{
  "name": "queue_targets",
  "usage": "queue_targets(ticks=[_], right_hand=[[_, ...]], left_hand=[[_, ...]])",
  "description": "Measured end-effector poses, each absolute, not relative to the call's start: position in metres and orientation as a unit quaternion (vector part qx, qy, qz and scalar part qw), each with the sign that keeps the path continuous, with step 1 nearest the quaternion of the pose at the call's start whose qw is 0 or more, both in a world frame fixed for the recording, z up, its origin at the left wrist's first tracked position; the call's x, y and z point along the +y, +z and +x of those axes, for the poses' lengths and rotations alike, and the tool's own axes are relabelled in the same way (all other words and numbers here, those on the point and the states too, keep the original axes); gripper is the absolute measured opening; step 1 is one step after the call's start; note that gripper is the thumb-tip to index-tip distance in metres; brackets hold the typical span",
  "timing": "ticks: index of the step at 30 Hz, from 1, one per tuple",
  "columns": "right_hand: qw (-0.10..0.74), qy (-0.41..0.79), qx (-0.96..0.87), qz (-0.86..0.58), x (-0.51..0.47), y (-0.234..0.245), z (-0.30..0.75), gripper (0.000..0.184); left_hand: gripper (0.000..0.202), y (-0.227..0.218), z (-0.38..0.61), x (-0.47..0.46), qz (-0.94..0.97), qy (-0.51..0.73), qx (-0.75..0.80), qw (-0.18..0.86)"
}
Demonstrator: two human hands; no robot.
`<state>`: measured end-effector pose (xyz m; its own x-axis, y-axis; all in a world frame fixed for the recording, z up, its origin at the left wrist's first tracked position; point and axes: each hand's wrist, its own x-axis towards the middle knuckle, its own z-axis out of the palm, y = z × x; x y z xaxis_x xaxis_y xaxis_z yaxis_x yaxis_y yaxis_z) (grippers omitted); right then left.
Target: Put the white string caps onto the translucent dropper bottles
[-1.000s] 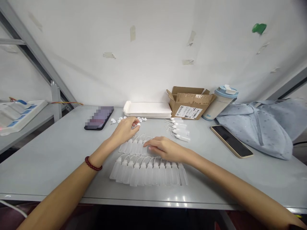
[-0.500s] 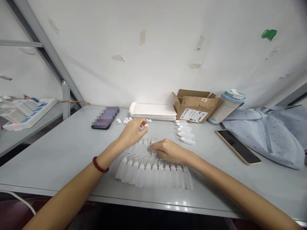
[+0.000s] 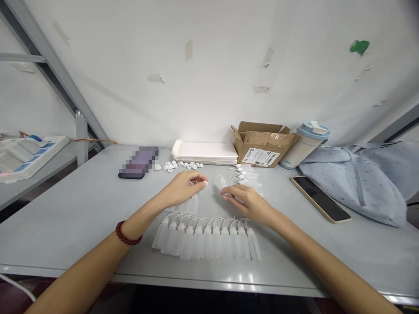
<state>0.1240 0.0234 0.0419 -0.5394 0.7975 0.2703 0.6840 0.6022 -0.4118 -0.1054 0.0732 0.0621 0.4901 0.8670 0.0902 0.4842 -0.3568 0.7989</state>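
My left hand (image 3: pixel 183 188) pinches a small white cap (image 3: pixel 205 184) between thumb and forefinger. Across from it, my right hand (image 3: pixel 247 199) has its fingers closed on a small translucent squeeze bottle (image 3: pixel 223 181), whose upper end points away from me; the rest is partly covered by the fingers. Below my left hand lie several similar bottles (image 3: pixel 187 206), partly hidden by it. Nearer the table edge is a row of several translucent bottles (image 3: pixel 207 244) with thin white strings at their necks. Loose white caps (image 3: pixel 169 166) lie beyond my left hand.
More bottles with white caps (image 3: pixel 246 175) lie beyond my right hand. Along the wall stand a stack of white trays (image 3: pixel 206 150), an open cardboard box (image 3: pixel 262 150) and a tumbler (image 3: pixel 303 148). Phones (image 3: pixel 321 198) lie on both sides, and a blue bag (image 3: pixel 353 183) is at right.
My right hand has moved right and lifted the bottle away from the middle group. My left hand, still pinching the cap, has shifted slightly toward me. The view has shifted a little.
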Motion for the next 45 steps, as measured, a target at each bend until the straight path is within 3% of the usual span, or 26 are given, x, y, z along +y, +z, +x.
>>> queue_targets(ticks=[7, 24, 45], right_hand=[[0.291, 0.065, -0.87, -0.393, 0.018, 0.037, 0.114, 0.016], [0.262, 0.054, -0.906, -0.328, 0.006, 0.046, 0.109, 0.014], [0.31, 0.243, -0.809, -0.436, 0.005, 0.047, 0.108, 0.006]], left_hand=[[0.023, 0.067, -0.101, 0.069, 0.717, 0.246, 0.43, 0.491], [0.028, 0.069, -0.097, 0.062, 0.728, 0.251, 0.378, 0.514], [0.023, 0.071, -0.096, 0.06, 0.71, 0.28, 0.378, 0.524]])
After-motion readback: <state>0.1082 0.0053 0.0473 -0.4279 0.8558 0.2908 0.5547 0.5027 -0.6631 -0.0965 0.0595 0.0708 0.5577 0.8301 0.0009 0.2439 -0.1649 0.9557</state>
